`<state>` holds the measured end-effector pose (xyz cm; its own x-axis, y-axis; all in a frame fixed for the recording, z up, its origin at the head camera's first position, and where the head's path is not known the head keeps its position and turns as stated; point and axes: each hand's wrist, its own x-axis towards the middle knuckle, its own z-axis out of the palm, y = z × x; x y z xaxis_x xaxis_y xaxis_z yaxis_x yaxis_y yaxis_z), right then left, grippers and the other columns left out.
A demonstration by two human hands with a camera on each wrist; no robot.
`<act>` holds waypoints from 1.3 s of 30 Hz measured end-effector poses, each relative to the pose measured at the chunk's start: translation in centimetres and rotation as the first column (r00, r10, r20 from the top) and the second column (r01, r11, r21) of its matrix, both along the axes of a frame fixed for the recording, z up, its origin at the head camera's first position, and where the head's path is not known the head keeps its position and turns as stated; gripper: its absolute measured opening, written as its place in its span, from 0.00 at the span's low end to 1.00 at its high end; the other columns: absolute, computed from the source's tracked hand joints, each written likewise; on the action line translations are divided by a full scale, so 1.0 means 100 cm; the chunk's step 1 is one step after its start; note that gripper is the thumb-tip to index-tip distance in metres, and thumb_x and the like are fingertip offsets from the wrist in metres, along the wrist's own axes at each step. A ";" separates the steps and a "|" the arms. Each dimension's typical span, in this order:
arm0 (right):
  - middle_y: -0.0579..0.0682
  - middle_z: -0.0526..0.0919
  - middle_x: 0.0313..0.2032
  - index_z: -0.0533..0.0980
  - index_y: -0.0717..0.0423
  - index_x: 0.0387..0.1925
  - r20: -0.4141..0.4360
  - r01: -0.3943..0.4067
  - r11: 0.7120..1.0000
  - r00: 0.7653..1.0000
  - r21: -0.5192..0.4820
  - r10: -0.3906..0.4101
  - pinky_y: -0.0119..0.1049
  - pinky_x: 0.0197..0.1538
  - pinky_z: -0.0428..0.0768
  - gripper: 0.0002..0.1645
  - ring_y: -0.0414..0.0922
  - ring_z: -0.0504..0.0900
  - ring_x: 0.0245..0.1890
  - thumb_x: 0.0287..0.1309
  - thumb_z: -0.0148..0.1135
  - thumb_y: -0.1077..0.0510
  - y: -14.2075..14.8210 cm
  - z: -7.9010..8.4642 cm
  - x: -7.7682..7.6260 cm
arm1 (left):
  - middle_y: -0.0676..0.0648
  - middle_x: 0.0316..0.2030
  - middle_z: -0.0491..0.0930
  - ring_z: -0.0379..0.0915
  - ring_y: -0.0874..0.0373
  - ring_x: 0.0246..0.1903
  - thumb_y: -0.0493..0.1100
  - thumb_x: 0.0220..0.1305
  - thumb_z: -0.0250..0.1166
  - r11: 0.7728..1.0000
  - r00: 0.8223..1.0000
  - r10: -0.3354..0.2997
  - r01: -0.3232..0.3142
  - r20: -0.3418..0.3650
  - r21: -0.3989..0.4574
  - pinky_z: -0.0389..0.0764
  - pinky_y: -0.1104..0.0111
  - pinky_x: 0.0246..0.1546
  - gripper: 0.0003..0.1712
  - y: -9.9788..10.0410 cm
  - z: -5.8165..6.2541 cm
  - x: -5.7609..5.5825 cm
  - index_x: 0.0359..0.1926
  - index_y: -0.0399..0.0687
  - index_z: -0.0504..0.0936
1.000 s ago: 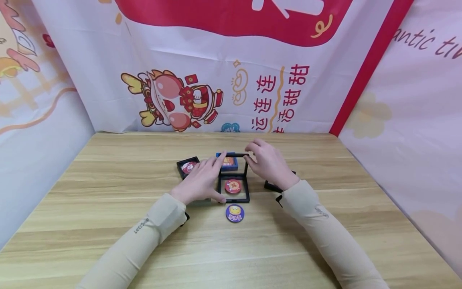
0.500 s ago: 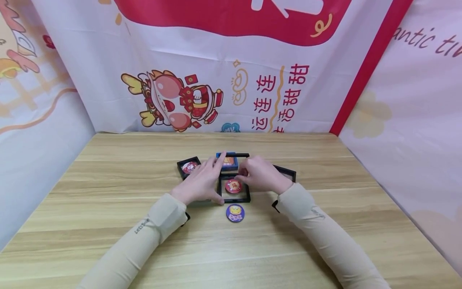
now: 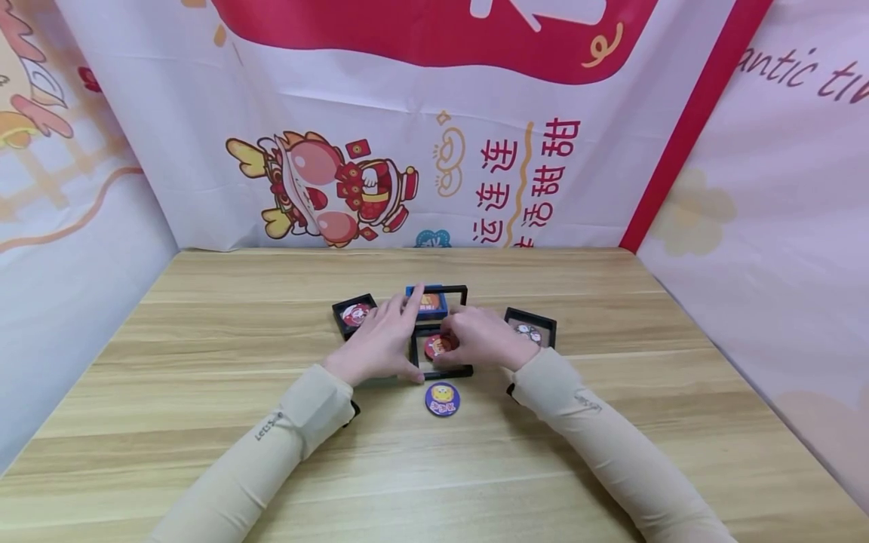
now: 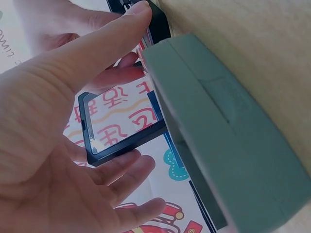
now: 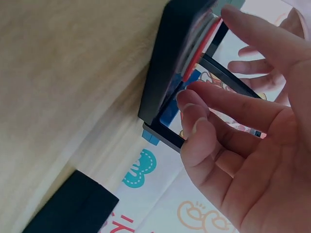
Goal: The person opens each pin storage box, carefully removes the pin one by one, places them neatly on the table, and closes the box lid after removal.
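Note:
A clear-windowed black display frame (image 3: pixel 453 372) stands hinged open on the wooden table, its lid (image 3: pixel 449 289) raised at the back. My left hand (image 3: pixel 380 335) holds its left side, thumb on the front corner and fingers against the lid (image 4: pixel 124 145). Inside the base is a round red badge (image 3: pixel 434 347). My right hand (image 3: pixel 483 335) pinches this badge (image 5: pixel 208 41) between thumb and fingertips, hiding part of it in the head view. A round purple badge (image 3: pixel 442 399) with a yellow cartoon figure lies just in front of the frame.
A black frame holding a red-and-white badge (image 3: pixel 355 313) is at left; another black frame (image 3: pixel 532 317) with a badge lies at right. Behind the open lid is a blue box (image 3: pixel 441 314). A grey-green case (image 4: pixel 228 126) sits by my left hand. Printed cloth (image 3: pixel 380 90) hangs behind.
My right hand has moved from the raised lid's right edge down to the red badge and now pinches it. The right-hand frame has come into fuller view. My left hand stays put.

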<state>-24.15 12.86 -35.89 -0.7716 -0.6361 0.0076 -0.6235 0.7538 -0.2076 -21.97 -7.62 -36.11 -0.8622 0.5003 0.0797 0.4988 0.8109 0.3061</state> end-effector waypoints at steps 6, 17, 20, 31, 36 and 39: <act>0.45 0.75 0.33 0.83 0.53 0.36 0.016 -0.014 1.000 1.000 0.010 0.014 0.31 0.25 0.73 0.24 0.38 0.74 0.25 0.51 0.73 0.38 0.000 -0.004 -0.001 | 0.28 0.71 0.50 0.50 0.34 0.68 0.61 0.35 0.83 1.000 1.000 -0.003 0.003 0.013 -0.005 0.54 0.42 0.65 0.84 0.001 0.001 0.001 0.78 0.47 0.30; 0.44 0.77 0.32 0.82 0.54 0.39 0.039 -0.035 0.999 0.999 0.002 0.035 0.29 0.27 0.75 0.24 0.37 0.75 0.25 0.50 0.74 0.41 0.000 -0.004 -0.005 | 0.29 0.70 0.51 0.51 0.36 0.68 0.61 0.36 0.83 1.000 1.000 -0.005 0.005 0.014 -0.013 0.55 0.43 0.65 0.84 0.001 0.003 0.002 0.77 0.48 0.29; 0.43 0.77 0.31 0.82 0.54 0.39 0.045 -0.049 0.999 0.998 -0.011 0.049 0.29 0.27 0.75 0.24 0.36 0.75 0.25 0.50 0.74 0.41 0.000 -0.003 -0.005 | 0.29 0.70 0.52 0.52 0.36 0.68 0.61 0.36 0.83 1.000 1.000 -0.006 0.007 0.011 -0.010 0.55 0.43 0.65 0.84 0.001 0.003 0.002 0.77 0.48 0.29; 0.41 0.79 0.30 0.83 0.52 0.38 -0.008 -0.080 0.997 0.997 0.012 0.080 0.29 0.28 0.75 0.24 0.35 0.75 0.25 0.47 0.75 0.40 0.006 0.008 -0.006 | 0.28 0.71 0.51 0.50 0.35 0.68 0.61 0.36 0.83 1.000 1.000 -0.007 0.007 0.008 -0.001 0.54 0.43 0.66 0.84 -0.001 0.001 0.001 0.77 0.48 0.29; 0.40 0.79 0.28 0.82 0.50 0.35 -0.034 -0.107 0.994 0.994 0.009 0.107 0.31 0.26 0.74 0.22 0.37 0.73 0.24 0.45 0.76 0.41 0.013 0.015 -0.006 | 0.28 0.71 0.50 0.50 0.34 0.68 0.60 0.36 0.83 1.000 1.000 -0.006 0.006 0.012 0.004 0.54 0.43 0.65 0.83 0.000 0.002 0.001 0.78 0.46 0.31; 0.41 0.79 0.27 0.83 0.51 0.36 -0.044 -0.131 0.991 0.990 0.002 0.131 0.31 0.26 0.73 0.22 0.36 0.73 0.24 0.45 0.76 0.41 0.019 0.019 -0.001 | 0.28 0.71 0.51 0.51 0.35 0.68 0.60 0.36 0.83 1.000 1.000 -0.005 0.005 0.010 0.004 0.55 0.42 0.65 0.83 0.000 0.002 0.001 0.78 0.46 0.32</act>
<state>-24.30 14.72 -33.96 -0.6805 -0.7316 0.0405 -0.7254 0.6648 -0.1783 -21.89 -7.63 -35.92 -0.8603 0.5044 0.0734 0.5000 0.8071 0.3140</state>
